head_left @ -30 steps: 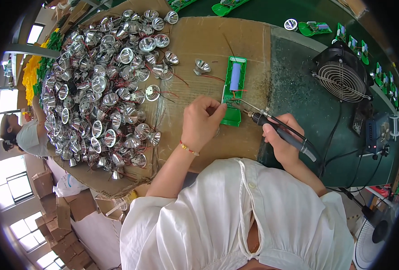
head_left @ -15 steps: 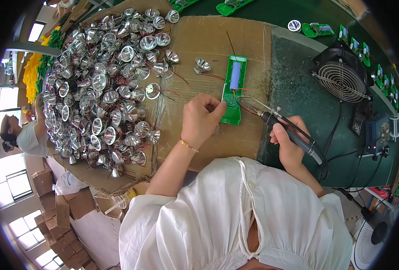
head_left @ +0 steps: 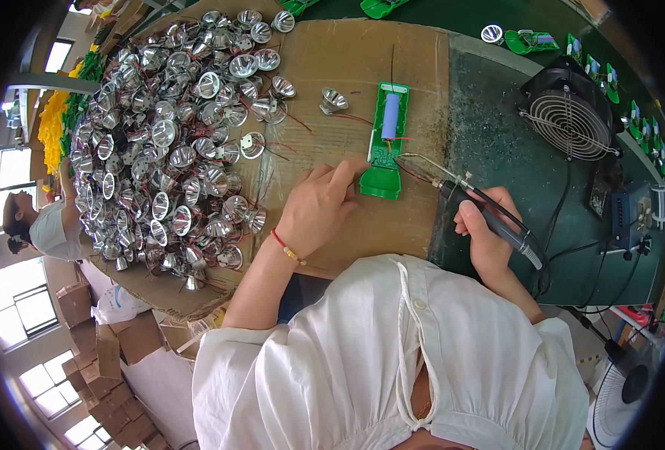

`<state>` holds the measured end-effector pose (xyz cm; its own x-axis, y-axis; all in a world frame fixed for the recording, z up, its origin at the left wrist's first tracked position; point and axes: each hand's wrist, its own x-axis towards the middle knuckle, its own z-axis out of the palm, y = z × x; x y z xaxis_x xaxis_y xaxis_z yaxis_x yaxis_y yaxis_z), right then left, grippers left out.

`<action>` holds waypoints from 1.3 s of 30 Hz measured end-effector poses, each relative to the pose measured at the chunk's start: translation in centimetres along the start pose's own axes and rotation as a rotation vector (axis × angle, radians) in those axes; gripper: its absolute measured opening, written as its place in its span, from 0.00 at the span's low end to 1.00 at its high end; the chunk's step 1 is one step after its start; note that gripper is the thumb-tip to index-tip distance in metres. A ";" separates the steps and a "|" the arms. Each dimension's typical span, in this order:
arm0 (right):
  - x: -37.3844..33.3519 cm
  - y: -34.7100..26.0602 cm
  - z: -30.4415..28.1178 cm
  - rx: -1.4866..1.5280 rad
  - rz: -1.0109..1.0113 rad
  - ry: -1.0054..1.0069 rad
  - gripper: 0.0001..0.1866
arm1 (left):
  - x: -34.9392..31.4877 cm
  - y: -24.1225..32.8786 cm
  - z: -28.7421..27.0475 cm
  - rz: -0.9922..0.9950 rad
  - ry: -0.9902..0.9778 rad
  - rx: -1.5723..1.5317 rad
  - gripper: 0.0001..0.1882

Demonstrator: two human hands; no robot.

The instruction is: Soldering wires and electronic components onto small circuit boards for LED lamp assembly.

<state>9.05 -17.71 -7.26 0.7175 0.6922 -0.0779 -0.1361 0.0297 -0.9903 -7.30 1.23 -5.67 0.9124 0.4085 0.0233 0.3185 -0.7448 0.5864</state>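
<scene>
A green plastic casing (head_left: 381, 184) lies lengthwise on the cardboard in front of me. Inside it sit a purple cylindrical battery (head_left: 391, 116) and a small green circuit board (head_left: 385, 156), with thin red and black wires. My left hand (head_left: 313, 206) is beside the casing, its index fingertip at the casing's left edge and the thumb apart from it; the other fingers are bent and partly hidden. My right hand (head_left: 490, 229) is closed round a soldering iron (head_left: 490, 217). Its thin tip reaches the board just below the battery. A silver reflector cup (head_left: 334, 100) lies left of the casing, a wire running toward it.
A big heap of wired silver reflector cups (head_left: 163, 135) covers the left side. At the right stand a black fan with a wire guard (head_left: 568, 129) and a blue box unit (head_left: 628, 214) with cables. More green casings (head_left: 531, 41) line the far edge. Another person (head_left: 43, 217) is at far left.
My left hand has drawn back left and down from the board, its thumb and index pinch loosening. The soldering iron stays at the board. The whole view has shifted slightly.
</scene>
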 end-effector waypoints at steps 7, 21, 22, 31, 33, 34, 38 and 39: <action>-0.2 -0.2 -0.1 -0.006 -0.003 -0.013 0.09 | -0.5 -0.9 0.7 0.242 0.037 0.056 0.08; -0.3 0.2 0.6 -0.194 -0.124 -0.061 0.09 | 1.2 0.6 3.3 -0.118 0.487 -0.156 0.06; -0.2 0.2 0.6 -0.215 -0.130 -0.049 0.09 | 1.3 0.6 3.5 -0.138 0.499 -0.147 0.06; 0.0 0.6 0.9 -0.211 -0.130 -0.058 0.09 | 1.1 0.4 3.6 -0.147 0.490 -0.123 0.06; 0.0 0.4 0.9 -0.216 -0.123 -0.065 0.09 | 1.1 0.5 3.6 -0.136 0.492 -0.130 0.06; 0.0 0.4 0.9 -0.220 -0.119 -0.072 0.09 | 1.1 0.5 3.6 -0.139 0.496 -0.133 0.06; 0.0 0.6 0.9 -0.214 -0.135 -0.070 0.08 | 1.2 0.4 3.7 -0.143 0.495 -0.148 0.06; 0.0 0.6 0.9 -0.208 -0.133 -0.071 0.08 | 1.2 0.4 3.7 -0.142 0.494 -0.148 0.06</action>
<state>8.34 -17.03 -7.71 0.6686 0.7415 0.0558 0.1047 -0.0197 -0.9943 -5.16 -0.57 -8.39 0.6217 0.7264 0.2928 0.3581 -0.5961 0.7186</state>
